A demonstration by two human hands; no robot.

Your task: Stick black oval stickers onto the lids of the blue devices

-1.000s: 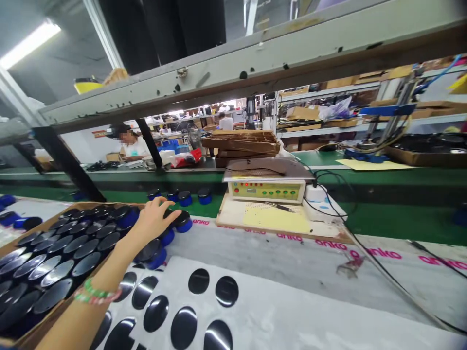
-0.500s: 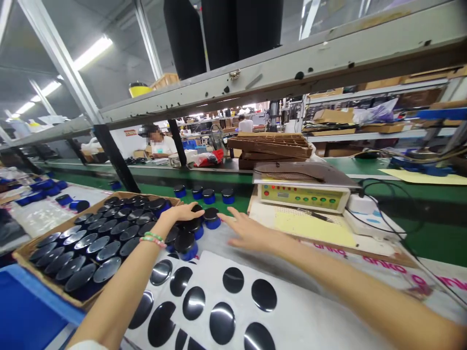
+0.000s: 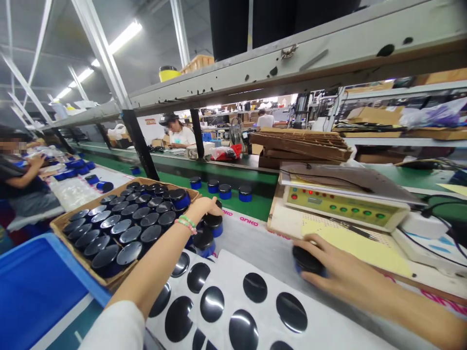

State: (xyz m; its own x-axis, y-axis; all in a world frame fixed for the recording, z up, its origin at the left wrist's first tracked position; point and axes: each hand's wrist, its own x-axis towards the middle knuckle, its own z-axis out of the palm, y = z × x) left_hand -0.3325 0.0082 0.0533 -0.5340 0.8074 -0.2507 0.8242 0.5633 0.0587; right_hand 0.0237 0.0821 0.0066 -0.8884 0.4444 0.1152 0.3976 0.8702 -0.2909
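Note:
My right hand (image 3: pixel 330 257) curls round a jar (image 3: pixel 305 260) with a black top and blue side, over the grey bench surface. My left hand (image 3: pixel 204 208), a beaded bracelet at its wrist, reaches to the small group of similar jars right of the carton. Its fingers close at the top of one jar (image 3: pixel 215 226), partly hidden by the hand. Another jar (image 3: pixel 203 241) stands just nearer to me. Below the hands lie white sheets (image 3: pixel 268 311) bearing shiny black round discs.
A cardboard carton (image 3: pixel 109 282) packed with black-topped jars stands at left, beside a blue bin (image 3: pixel 32 272). Several jars (image 3: pixel 225 191) line the green belt (image 3: pixel 260 199). A control box (image 3: pixel 346 204) sits right. A shelf beam (image 3: pixel 255 73) crosses overhead. Co-workers sit beyond.
My right hand has moved right and towards me, carrying a jar away from the group. My left hand stays by the remaining jars. The view has shifted, showing another co-worker at left.

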